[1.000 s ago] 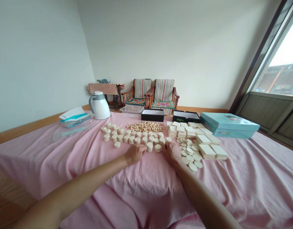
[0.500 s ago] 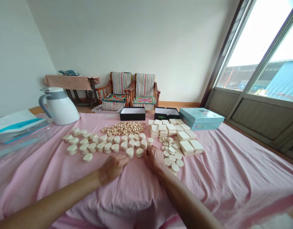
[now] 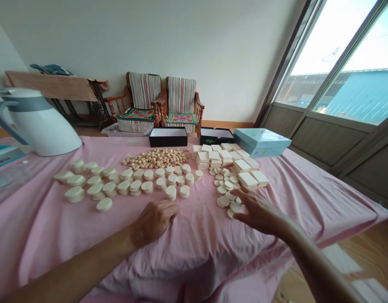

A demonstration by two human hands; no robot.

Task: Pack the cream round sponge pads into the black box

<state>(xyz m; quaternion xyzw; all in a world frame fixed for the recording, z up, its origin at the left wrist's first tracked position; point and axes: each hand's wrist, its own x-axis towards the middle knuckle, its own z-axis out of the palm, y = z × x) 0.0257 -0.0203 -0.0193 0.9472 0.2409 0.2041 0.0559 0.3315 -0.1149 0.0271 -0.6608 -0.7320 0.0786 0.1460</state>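
Note:
My right hand (image 3: 257, 209) hovers at the loose pile of pale round discs (image 3: 224, 201), thumb and fingers apart, with nothing visible between them. Some discs are hidden under it. My left hand (image 3: 157, 221) rests on the pink cloth, its fingers curled; whatever they may hold is hidden. Just beyond it stand short stacks of round discs, the nearest being a disc stack (image 3: 170, 193) and another disc stack (image 3: 184, 191). More stacks run in rows to the left, ending near a low disc stack (image 3: 104, 204). Square pale tiles (image 3: 247, 179) are piled beyond my right hand.
A heap of small wooden pieces (image 3: 159, 158) lies behind the disc rows. Along the far edge are a clear plastic tray (image 3: 127, 129), a black box (image 3: 168, 141), another black box (image 3: 217, 141) and a light-blue box (image 3: 261, 145). A white jug (image 3: 44, 126) stands at left.
My right hand has moved from the right end of the stack rows to the loose disc pile, its fingers spreading. The left hand stays near the front stacks. The view has turned right.

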